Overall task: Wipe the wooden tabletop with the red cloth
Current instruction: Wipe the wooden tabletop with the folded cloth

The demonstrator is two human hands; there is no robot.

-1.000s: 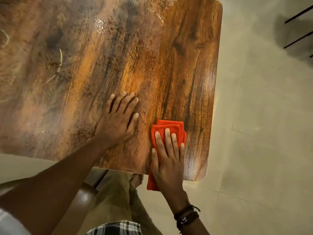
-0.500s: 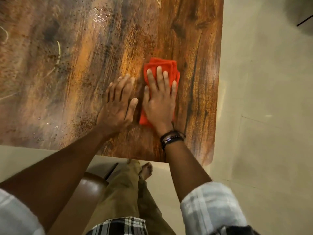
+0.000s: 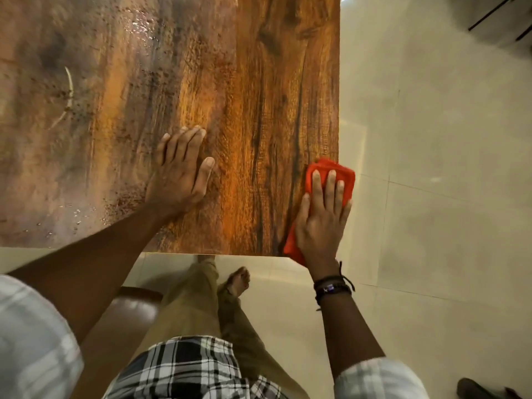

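Nearest the camera, the person's right hand (image 3: 321, 223), with dark bracelets (image 3: 331, 286) at the wrist, lies flat on the red cloth (image 3: 345, 175). Its fingers are straight and slightly apart, pressing down rather than gripping. The folded cloth sits at the near right corner of the wooden tabletop (image 3: 259, 82), spilling a little past both the right edge and the near edge, above the pale tiled floor (image 3: 431, 168). Just farther in, the left hand (image 3: 178, 180) rests palm down on bare wood, well apart from the cloth, with its fingers straight and close together and the thumb splayed out; it appears to be bracing. The strip of wood between the two hands and along the right side looks clean and evenly glossy, so that part seems done. To the left and farther back, the surface carries dark speckles, a pale curved streak (image 3: 69, 93) and a patch of glinting droplets (image 3: 141, 24). By that showing, most of the tabletop is yet to be wiped.
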